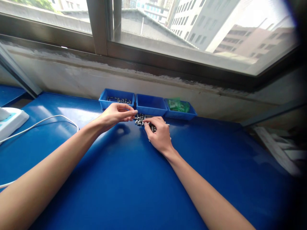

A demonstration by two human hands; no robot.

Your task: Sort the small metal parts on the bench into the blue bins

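Note:
A small pile of metal parts [139, 119] lies on the blue table in front of the bins. Just left of it, my left hand [119, 113] is raised, thumb and fingertips pressed together; anything between them is too small to name. My right hand [158, 131] rests over the right side of the pile, fingers curled down to the parts and hiding some of them. Whatever its fingertips grip cannot be made out.
Three blue bins stand by the wall: the left bin [103, 101] has small metal parts, the middle bin [153, 111] looks bare inside, the right bin [184, 116] holds green packets [177, 105]. A white cable [51, 117] and white device [14, 123] lie left.

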